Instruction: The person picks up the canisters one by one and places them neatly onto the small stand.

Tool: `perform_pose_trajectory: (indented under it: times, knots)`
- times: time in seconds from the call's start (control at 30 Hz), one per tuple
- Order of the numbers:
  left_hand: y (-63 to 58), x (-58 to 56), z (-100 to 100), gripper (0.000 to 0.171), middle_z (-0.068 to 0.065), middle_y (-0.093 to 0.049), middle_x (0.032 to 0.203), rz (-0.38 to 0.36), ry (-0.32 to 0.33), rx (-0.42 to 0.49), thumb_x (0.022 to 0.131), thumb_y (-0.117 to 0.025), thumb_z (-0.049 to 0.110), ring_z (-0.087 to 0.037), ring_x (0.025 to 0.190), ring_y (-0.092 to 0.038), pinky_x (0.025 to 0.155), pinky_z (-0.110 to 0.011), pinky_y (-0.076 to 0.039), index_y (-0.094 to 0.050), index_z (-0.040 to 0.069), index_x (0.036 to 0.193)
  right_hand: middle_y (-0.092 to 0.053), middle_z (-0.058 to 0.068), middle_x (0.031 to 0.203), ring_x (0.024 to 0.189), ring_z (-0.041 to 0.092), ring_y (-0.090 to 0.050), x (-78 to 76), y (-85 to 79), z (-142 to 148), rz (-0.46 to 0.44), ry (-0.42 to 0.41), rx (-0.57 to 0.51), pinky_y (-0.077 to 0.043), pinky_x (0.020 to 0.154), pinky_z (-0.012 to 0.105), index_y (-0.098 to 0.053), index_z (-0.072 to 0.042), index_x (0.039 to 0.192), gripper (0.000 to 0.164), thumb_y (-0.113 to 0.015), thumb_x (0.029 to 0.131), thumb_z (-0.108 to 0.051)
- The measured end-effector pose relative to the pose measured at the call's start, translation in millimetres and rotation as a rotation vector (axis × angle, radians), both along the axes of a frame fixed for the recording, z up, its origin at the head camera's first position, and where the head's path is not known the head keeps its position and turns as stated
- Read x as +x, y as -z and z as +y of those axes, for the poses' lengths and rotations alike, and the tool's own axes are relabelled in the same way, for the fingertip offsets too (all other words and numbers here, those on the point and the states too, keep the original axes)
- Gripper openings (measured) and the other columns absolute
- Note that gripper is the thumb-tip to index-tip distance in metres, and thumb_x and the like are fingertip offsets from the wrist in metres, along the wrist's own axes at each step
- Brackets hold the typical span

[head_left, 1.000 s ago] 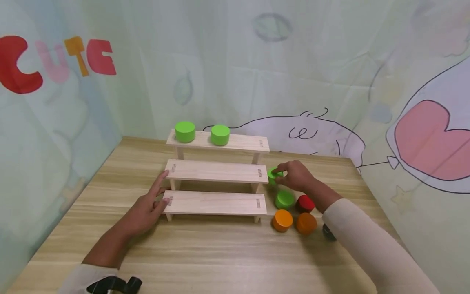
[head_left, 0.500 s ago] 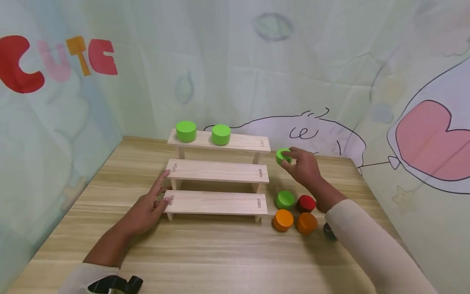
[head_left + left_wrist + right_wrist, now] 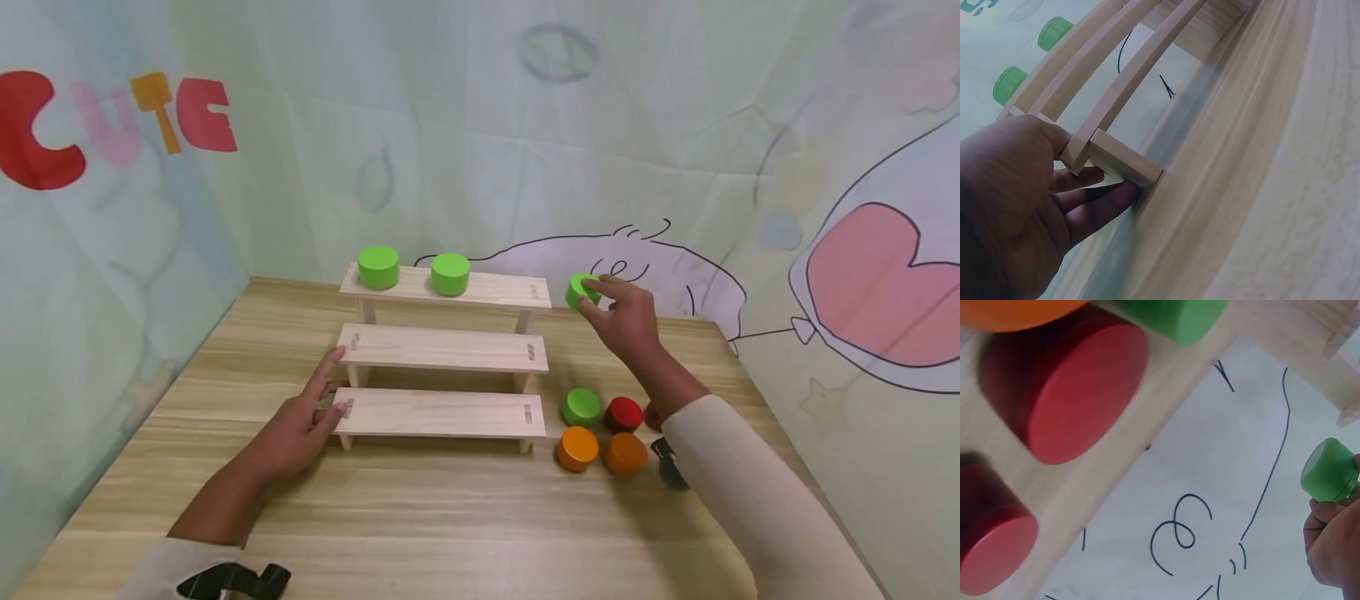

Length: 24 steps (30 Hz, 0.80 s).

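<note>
My right hand [image 3: 624, 317] pinches a green round block [image 3: 582, 290] between thumb and fingers, raised at the right of the three-step wooden stand [image 3: 442, 347]. That green block [image 3: 1329, 470] also shows at the right edge of the right wrist view, its far side covered by fingers. On the top step sit two more green blocks, one at the left [image 3: 378, 267] and one near the middle [image 3: 450, 275]. My left hand [image 3: 292, 433] grips the stand's left end, thumb on the lowest step. In the left wrist view, its fingers [image 3: 1094, 212] reach under the step to the leg [image 3: 1124, 156].
Right of the stand on the wooden table [image 3: 420, 525] stand a green block [image 3: 581, 407], a red block [image 3: 624, 414] and two orange blocks [image 3: 577, 448]. A dark object [image 3: 672, 472] is partly hidden by the right sleeve. Printed cloth [image 3: 480, 125] hangs behind.
My right hand has lifted the green block from beside the middle step, up and away to about the top step's height. The left hand has stayed in place.
</note>
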State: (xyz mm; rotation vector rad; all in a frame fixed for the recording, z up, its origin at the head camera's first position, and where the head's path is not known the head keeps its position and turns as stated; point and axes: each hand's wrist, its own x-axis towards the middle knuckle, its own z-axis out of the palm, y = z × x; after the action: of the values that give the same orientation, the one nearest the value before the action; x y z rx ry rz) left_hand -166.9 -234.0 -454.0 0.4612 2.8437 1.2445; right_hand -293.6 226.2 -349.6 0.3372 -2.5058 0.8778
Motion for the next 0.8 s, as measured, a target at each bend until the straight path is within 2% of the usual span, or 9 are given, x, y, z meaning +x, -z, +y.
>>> perform_pose_trajectory:
  times: [0.17, 0.4, 0.57, 0.8]
  knots:
    - [0.4, 0.7, 0, 0.077, -0.029, -0.045, 0.148, -0.003, 0.005, 0.007, 0.106, -0.046, 0.025, -0.02, 0.095, -0.072, 0.075, -0.029, -0.053, 0.009, 0.046, 0.156, -0.063, 0.016, 0.136, 0.126, 0.031, -0.06, 3.5, -7.9, -9, 0.015, -0.006, -0.024, -0.057, 0.086, 0.045, -0.071, -0.016, 0.125, 0.035, -0.067, 0.091, -0.025]
    - [-2.0, 0.2, -1, 0.077, -0.031, -0.045, 0.148, 0.008, 0.006, -0.001, 0.106, -0.046, 0.024, -0.016, 0.088, -0.071, 0.073, -0.028, -0.051, 0.009, 0.044, 0.156, -0.059, 0.012, 0.141, 0.132, 0.028, -0.055, 9.0, -20.9, -27, 0.047, -0.024, -0.037, -0.058, 0.088, 0.043, -0.069, -0.019, 0.127, 0.036, -0.066, 0.093, -0.029]
    - [-2.8, -0.3, 0, 0.077, -0.032, -0.045, 0.148, 0.005, 0.007, -0.001, 0.106, -0.045, 0.023, -0.019, 0.092, -0.072, 0.075, -0.032, -0.053, 0.01, 0.044, 0.156, -0.061, 0.013, 0.139, 0.129, 0.027, -0.058, 6.5, -26.0, -36, 0.073, -0.079, -0.036, -0.059, 0.084, 0.043, -0.071, -0.017, 0.125, 0.034, -0.067, 0.092, -0.026]
    - [-0.6, -1.0, 0, 0.077, -0.032, -0.045, 0.148, -0.008, 0.011, 0.02, 0.106, -0.045, 0.024, -0.012, 0.063, -0.062, 0.065, -0.024, -0.046, 0.009, 0.046, 0.156, -0.062, 0.012, 0.138, 0.13, 0.026, -0.058, 6.6, -29.3, -48, 0.056, -0.164, -0.011, -0.059, 0.083, 0.042, -0.07, -0.017, 0.127, 0.033, -0.064, 0.094, -0.024]
